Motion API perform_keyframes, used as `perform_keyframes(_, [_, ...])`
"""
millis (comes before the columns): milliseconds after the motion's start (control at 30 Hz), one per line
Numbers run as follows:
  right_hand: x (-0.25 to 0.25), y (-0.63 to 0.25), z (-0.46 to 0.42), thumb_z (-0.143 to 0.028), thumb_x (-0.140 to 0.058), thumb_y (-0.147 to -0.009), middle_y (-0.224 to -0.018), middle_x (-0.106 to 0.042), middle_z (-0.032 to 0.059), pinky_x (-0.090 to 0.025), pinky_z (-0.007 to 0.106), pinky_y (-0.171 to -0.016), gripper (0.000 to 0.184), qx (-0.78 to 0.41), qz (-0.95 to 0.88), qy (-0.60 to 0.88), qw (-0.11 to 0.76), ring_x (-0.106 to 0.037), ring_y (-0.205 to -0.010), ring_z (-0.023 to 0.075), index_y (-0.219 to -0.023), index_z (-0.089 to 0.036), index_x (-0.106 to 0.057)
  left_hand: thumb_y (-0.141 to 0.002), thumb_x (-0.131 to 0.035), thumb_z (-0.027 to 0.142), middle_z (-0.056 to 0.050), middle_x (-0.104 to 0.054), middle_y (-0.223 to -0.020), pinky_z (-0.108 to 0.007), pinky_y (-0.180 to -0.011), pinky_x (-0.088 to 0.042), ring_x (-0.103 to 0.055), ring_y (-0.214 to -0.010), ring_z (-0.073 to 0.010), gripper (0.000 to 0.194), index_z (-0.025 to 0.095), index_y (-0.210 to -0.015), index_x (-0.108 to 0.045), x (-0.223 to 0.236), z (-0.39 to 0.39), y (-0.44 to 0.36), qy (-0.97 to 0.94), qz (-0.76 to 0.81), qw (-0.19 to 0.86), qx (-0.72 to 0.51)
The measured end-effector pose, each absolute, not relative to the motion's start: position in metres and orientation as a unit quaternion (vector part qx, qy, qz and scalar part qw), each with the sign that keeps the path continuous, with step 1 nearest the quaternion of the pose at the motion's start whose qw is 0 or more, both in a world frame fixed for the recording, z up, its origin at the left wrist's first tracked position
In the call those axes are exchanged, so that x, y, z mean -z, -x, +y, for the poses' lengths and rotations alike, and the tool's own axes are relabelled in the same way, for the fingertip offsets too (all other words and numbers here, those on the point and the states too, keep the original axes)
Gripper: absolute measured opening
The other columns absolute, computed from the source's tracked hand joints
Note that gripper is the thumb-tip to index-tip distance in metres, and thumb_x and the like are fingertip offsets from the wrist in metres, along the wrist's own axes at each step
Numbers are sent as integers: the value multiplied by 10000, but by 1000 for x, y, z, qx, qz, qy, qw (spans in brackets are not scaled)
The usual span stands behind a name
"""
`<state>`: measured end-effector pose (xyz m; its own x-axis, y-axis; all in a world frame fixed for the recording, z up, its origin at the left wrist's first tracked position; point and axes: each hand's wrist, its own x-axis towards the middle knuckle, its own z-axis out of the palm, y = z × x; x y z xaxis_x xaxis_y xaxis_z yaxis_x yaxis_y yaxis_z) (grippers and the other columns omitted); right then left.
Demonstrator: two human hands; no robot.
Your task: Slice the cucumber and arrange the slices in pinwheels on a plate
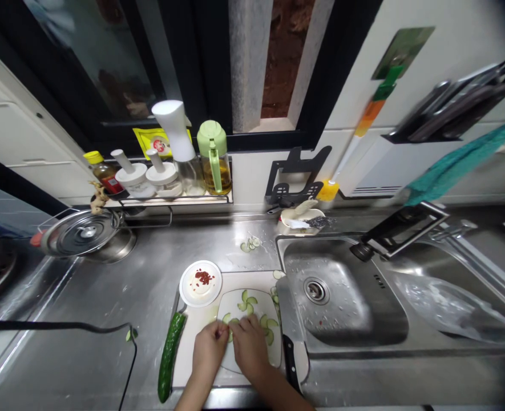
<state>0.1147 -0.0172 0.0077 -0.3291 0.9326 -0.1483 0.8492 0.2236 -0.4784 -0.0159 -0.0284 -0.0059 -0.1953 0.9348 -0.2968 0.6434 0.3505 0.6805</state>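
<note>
A white, rounded-square plate (258, 299) lies on the light cutting board (188, 359), with thin cucumber slices (246, 302) arranged on it in small flower-like groups. My left hand (210, 345) is closed in a pinch at the plate's left side, beside a cucumber slice (227, 317). Close against it, my right hand (250, 345) reaches over the plate with its fingers bent together and fingertips down by the same group. Whatever lies between the fingertips of either hand is hidden. Another group of cucumber slices (269, 329) shows right of my right hand.
A small white plate (185, 285) with red bits sits at the board's upper left. One whole cucumber (170, 357) lies along its left edge. To the right are a knife (290, 357) and the sink (342, 337). Cucumber scraps (251, 244) lie behind the board.
</note>
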Motion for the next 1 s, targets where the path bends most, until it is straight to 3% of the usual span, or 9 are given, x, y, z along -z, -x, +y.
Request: perform_keyframes(1000, [-5,-116,-16,-120,-462,-848,-888,-635,55,-331,346,-798,216,-259,-770,575,99,-479,-928,245,-896,-210,-652,-778,-490,234,16,-621,-618,-184,-624,-389,-570,-620,-115,183,193,-638,-601,0,-25,19,-551,729,354,-200])
